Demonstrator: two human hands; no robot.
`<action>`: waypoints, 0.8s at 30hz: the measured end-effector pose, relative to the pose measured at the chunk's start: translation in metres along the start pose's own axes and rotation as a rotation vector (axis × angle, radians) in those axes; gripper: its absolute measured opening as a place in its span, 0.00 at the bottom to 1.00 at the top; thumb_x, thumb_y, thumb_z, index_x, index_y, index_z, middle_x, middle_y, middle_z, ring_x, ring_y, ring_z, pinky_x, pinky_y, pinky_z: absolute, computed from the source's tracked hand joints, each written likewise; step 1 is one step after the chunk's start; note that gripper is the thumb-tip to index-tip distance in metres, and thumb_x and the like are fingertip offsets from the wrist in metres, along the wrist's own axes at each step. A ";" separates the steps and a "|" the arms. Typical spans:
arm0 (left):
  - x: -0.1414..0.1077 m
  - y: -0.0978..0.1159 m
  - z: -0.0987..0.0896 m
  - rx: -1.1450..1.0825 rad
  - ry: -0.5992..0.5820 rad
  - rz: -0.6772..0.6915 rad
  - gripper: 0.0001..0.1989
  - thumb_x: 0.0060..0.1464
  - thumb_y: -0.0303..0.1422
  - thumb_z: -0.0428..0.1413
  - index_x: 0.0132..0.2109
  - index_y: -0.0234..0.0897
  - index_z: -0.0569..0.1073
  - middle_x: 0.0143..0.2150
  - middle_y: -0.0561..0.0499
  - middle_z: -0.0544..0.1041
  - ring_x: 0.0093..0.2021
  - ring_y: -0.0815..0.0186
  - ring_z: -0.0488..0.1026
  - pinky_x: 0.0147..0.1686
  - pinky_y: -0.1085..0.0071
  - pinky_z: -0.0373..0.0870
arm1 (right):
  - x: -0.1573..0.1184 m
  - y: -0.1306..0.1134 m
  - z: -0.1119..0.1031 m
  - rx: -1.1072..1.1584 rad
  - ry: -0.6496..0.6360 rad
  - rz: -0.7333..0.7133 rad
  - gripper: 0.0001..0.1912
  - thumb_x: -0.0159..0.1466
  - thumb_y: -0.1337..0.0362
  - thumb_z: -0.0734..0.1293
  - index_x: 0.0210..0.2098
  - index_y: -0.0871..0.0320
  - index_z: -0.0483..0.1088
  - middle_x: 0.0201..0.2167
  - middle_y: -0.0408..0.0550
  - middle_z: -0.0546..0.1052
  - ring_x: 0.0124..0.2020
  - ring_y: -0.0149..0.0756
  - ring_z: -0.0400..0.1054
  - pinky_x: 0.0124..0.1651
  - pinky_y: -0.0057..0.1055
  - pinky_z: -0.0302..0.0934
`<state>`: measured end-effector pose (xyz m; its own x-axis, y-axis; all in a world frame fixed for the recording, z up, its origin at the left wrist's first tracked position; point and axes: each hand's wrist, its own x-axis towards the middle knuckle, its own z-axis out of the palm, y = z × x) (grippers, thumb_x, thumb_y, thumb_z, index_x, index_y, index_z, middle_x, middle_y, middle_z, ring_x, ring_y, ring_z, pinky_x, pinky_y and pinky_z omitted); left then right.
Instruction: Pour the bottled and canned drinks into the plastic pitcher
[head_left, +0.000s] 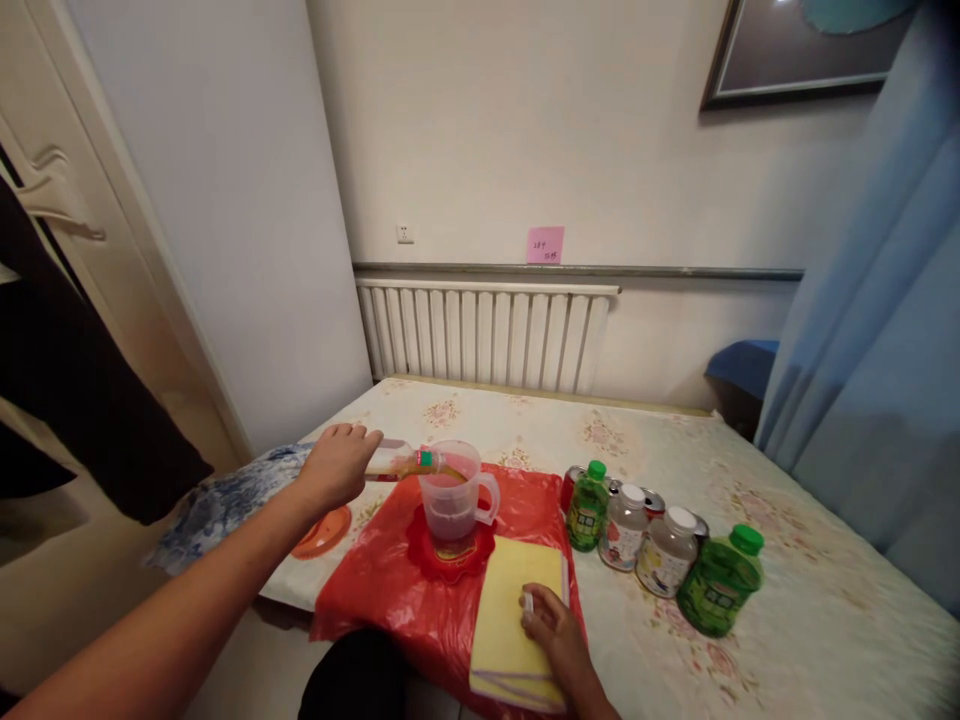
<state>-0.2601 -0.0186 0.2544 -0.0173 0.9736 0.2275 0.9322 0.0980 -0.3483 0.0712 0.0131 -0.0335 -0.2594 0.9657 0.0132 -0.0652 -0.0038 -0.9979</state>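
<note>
My left hand (337, 465) is closed round a clear bottle (391, 459) with a green band at its neck. The bottle lies tipped almost level, its mouth over a clear plastic jug (448, 500), and brownish liquid runs from it into the jug. Pale liquid shows inside the jug, which stands upright on a red scalloped dish (426, 552) with its handle to the right. Over a folded yellow cloth (517, 575), my right hand (553, 630) pinches a small white piece (529, 602), possibly a bottle cap.
Red plastic sheeting (375, 590) lies under the dish and cloth. To the right stand green-capped bottles (588, 510), white-capped clear bottles (666, 555) and several cans (654, 502). An orange lid (324, 532) sits left of the sheeting on the flowered tablecloth (795, 590).
</note>
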 end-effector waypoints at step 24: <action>0.023 0.013 -0.012 0.174 0.252 0.181 0.16 0.50 0.18 0.49 0.44 0.35 0.72 0.40 0.42 0.73 0.46 0.53 0.67 0.59 0.55 0.52 | 0.001 0.014 -0.002 0.154 0.029 0.044 0.22 0.49 0.57 0.73 0.42 0.58 0.73 0.41 0.54 0.79 0.41 0.46 0.73 0.39 0.34 0.66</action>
<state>-0.2444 0.0026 0.2661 0.2522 0.8991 0.3577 0.8362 -0.0165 -0.5482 0.0723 0.0144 -0.0473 -0.2379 0.9707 -0.0341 -0.2017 -0.0837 -0.9759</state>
